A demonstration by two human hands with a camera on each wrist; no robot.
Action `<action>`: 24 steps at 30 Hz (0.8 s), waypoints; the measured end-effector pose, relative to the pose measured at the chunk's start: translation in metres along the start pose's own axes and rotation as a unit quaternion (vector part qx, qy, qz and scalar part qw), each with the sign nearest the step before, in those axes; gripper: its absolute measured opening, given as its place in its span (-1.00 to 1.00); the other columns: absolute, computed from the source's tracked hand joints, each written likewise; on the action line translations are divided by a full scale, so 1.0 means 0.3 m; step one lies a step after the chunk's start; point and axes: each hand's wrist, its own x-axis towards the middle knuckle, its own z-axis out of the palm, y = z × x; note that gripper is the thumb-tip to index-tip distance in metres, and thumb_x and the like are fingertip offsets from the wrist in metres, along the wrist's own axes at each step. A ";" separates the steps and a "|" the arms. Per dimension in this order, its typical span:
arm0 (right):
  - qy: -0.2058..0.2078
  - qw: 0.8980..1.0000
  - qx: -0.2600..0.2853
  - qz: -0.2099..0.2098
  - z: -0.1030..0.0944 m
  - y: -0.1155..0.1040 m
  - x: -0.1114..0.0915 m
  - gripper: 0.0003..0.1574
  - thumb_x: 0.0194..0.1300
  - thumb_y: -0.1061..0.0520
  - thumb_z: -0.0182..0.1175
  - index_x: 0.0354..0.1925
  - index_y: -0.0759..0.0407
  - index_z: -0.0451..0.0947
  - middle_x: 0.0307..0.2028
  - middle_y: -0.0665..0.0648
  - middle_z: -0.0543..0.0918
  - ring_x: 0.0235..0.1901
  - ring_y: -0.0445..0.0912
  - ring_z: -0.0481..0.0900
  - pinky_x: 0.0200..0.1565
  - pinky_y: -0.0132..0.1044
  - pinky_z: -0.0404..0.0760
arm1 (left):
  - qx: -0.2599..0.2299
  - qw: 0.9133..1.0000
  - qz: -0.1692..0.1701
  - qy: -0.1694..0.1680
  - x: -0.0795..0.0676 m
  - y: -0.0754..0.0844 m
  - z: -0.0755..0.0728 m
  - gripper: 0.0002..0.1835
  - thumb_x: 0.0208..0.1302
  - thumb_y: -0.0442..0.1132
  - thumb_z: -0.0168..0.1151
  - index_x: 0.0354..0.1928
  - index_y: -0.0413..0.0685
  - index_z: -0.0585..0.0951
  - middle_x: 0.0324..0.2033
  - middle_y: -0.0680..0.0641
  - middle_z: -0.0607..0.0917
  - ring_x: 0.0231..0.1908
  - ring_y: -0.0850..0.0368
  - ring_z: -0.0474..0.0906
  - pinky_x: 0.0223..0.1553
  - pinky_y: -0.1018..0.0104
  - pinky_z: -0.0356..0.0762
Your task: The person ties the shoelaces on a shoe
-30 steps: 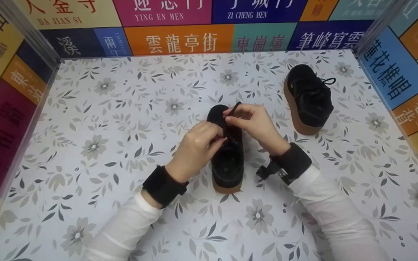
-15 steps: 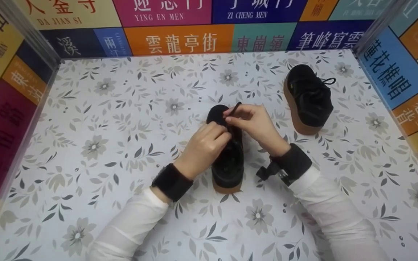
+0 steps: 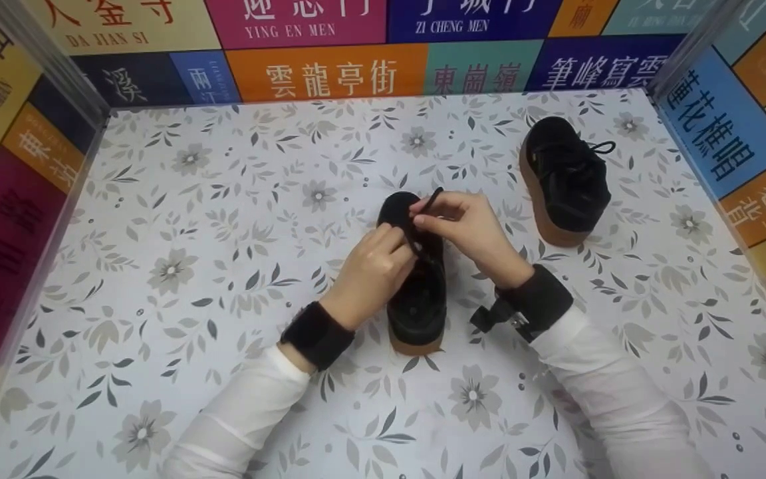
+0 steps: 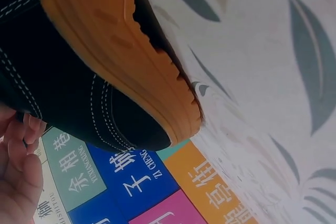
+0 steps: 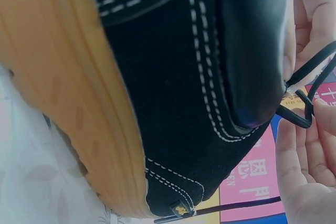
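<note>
A black low-cut shoe (image 3: 416,326) with a tan sole stands on the patterned surface, toe pointing away from me. My left hand (image 3: 371,266) curls its fingers over the lacing from the left. From the right, my right hand (image 3: 464,219) pinches a black shoelace (image 3: 432,199), whose end sticks up above the fingers. In the right wrist view the shoelace (image 5: 302,119) bends and loops between fingertips beside the shoe's tongue. White stitching runs along the shoe's upper (image 4: 58,77) in the left wrist view. The left fingertips are partly hidden in the head view.
A second black shoe (image 3: 566,179), with a lace loop at its side, stands at the back right. Printed panels (image 3: 330,70) with large lettering border the surface at the back and both sides. The surface (image 3: 243,166) has a flower-and-leaf pattern.
My left hand has moved slightly forward and right over the shoe's lacing, its fingers turning downward. The right hand has kept its place with the shoelace.
</note>
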 end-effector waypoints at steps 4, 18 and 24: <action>0.000 1.000 0.000 0.005 -0.003 -0.003 -0.002 -0.83 0.33 0.32 0.44 -0.10 0.35 0.79 -0.17 0.02 0.88 -0.14 -0.26 0.77 -0.05 -0.44 0.70 | -0.031 0.999 -0.012 -0.016 -0.007 -0.004 -0.005 -0.94 0.37 -0.42 0.35 -0.20 -0.24 0.77 -0.27 -0.12 0.70 -0.19 -0.06 0.59 -0.09 0.14 0.64; 0.001 1.000 0.001 0.004 -0.007 -0.003 -0.005 -0.85 0.33 0.34 0.44 -0.12 0.35 0.80 -0.16 0.00 0.88 -0.18 -0.27 0.77 -0.07 -0.44 0.72 | -0.137 0.988 -0.067 -0.009 -0.052 -0.075 -0.023 -0.94 0.39 -0.41 0.39 -0.18 -0.27 0.76 -0.20 -0.15 0.77 -0.11 -0.05 0.70 0.04 0.20 0.74; -0.001 1.000 0.007 0.006 -0.004 -0.009 -0.008 -0.86 0.33 0.33 0.44 -0.13 0.32 0.80 -0.17 0.01 0.88 -0.16 -0.24 0.79 -0.05 -0.43 0.71 | -0.226 0.966 -0.116 -0.049 -0.028 -0.133 0.005 -0.77 0.36 -0.48 0.35 0.03 -0.38 0.73 0.02 -0.29 0.76 0.10 -0.21 0.68 0.25 0.06 0.67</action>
